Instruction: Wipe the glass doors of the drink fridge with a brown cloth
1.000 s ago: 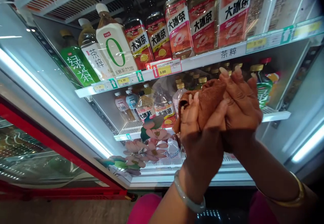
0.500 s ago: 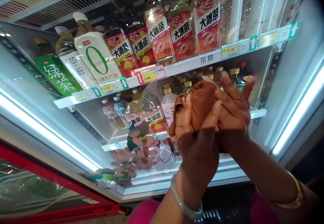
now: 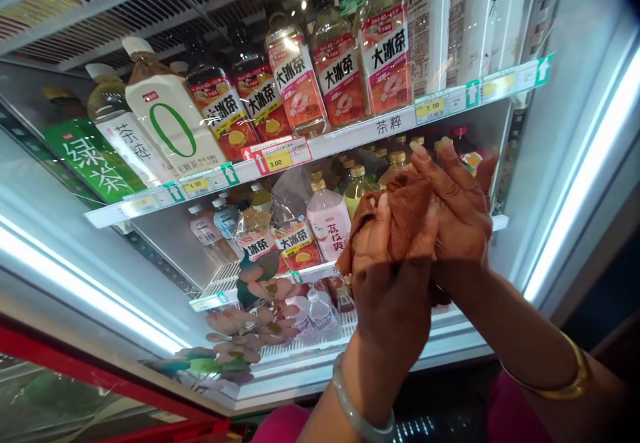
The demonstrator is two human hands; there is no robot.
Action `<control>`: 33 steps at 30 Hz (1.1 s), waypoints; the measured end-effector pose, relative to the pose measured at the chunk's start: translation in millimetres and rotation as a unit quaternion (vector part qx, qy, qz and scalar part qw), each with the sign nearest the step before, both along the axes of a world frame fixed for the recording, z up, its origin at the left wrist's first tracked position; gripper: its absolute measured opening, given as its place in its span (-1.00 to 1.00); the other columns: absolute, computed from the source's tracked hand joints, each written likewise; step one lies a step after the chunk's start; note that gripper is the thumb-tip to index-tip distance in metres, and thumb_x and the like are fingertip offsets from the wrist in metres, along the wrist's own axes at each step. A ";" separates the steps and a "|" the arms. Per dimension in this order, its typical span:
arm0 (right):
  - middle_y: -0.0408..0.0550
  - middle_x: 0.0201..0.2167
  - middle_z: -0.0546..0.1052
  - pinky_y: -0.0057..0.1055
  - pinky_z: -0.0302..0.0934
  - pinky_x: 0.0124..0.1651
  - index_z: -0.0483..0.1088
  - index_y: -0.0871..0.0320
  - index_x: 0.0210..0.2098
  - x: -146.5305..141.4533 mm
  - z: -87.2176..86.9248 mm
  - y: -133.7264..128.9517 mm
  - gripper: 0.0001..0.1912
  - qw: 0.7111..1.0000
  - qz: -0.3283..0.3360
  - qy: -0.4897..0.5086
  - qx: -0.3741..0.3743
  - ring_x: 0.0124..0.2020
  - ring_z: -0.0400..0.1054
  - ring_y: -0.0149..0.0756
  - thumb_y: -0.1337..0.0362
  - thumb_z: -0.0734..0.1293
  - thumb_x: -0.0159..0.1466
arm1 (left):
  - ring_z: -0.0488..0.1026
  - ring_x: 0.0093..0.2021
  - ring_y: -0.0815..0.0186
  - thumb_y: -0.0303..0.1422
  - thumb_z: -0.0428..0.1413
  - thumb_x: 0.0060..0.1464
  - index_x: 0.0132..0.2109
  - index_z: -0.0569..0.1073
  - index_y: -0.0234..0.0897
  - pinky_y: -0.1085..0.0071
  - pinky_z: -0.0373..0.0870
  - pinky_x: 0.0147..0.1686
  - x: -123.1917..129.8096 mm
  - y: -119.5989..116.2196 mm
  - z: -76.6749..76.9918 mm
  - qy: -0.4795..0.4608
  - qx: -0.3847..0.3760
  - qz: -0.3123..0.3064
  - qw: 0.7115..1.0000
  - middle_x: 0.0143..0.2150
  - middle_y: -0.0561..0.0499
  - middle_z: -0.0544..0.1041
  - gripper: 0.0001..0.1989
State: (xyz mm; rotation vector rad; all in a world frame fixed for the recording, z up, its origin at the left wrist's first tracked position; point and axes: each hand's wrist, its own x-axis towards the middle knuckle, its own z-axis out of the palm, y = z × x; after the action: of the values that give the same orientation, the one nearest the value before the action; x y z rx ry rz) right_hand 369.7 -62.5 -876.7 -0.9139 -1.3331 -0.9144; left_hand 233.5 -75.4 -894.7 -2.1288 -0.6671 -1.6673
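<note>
I observe a lit drinks cabinet (image 3: 575, 76) occupying most of the scene. Its upper shelf (image 3: 340, 139) carries a row of labelled bottles (image 3: 385, 56). Floral decoration (image 3: 233, 323) shows at lower left. The left hand (image 3: 385, 283), nearer, is closed on a bunched brown cloth (image 3: 407, 209). The right hand (image 3: 460, 209), fingers extended, lies against the cloth's right side; whether it grips, I cannot tell. The cloth is right of centre, before the middle-shelf bottles. A gold bangle (image 3: 580, 369) circles the right forearm; a pale bangle (image 3: 345, 396), the left wrist.
</note>
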 end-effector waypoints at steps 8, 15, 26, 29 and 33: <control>-0.27 0.43 0.37 0.13 -0.20 0.66 0.19 -0.28 0.47 0.0 1.9 -3.8 -0.39 0.996 -0.047 0.018 -0.070 0.52 0.16 -0.15 0.27 0.23 0.49 | 0.18 0.57 0.01 -0.45 0.18 0.31 0.50 0.27 0.14 -0.09 0.06 0.59 -64.4 4.7 45.9 -0.183 0.010 0.117 0.976 0.55 0.07 0.27 -0.29; -0.15 0.40 0.41 0.12 -0.24 0.66 0.19 -0.12 0.48 -1.5 2.5 0.9 -0.34 1.000 -0.001 -0.009 0.014 0.51 0.17 -0.22 0.41 0.25 0.44 | 0.17 0.58 0.06 -0.52 0.18 0.32 0.52 0.22 0.07 0.02 0.22 0.53 -9.0 6.9 9.3 -0.028 0.038 0.016 0.999 0.63 0.01 0.10 -0.26; -0.18 0.45 0.33 0.12 -0.30 0.67 0.08 -0.17 0.53 10.9 3.6 -5.9 -0.26 1.000 -0.001 -0.008 -0.008 0.53 0.14 -0.15 0.41 0.28 0.46 | -0.03 0.64 0.00 -0.43 0.10 0.38 0.56 0.11 0.08 -0.11 -0.04 0.58 -32.2 6.1 27.9 -0.114 0.003 0.067 0.991 0.65 0.00 0.03 -0.28; -0.19 0.45 0.34 0.15 -0.23 0.66 0.11 -0.18 0.52 12.1 2.8 -5.4 -0.30 1.000 0.020 0.003 0.000 0.52 0.15 -0.15 0.38 0.28 0.47 | -0.31 0.67 -0.09 -0.19 -0.01 0.47 0.62 -0.07 -0.12 -0.20 -0.25 0.59 -11.8 -7.8 18.9 0.008 -0.047 0.016 0.999 0.69 -0.10 -0.27 -0.29; -0.19 0.46 0.35 0.16 -0.16 0.66 0.12 -0.17 0.52 5.8 5.7 -21.5 -0.37 0.987 0.130 0.089 -0.025 0.50 0.19 -0.15 0.34 0.15 0.52 | -0.25 0.67 0.00 0.08 -0.30 0.45 0.63 -0.17 -0.20 -0.01 -0.07 0.60 -0.7 -28.3 8.3 0.114 -0.144 -0.089 0.979 0.68 -0.13 -0.13 -0.21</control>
State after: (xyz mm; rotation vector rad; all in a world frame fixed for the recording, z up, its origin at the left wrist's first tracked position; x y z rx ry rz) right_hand 375.5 -84.0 -871.0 -0.8168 -1.2904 -0.5866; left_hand 232.9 -103.7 -886.4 -2.6058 -0.6996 -1.4489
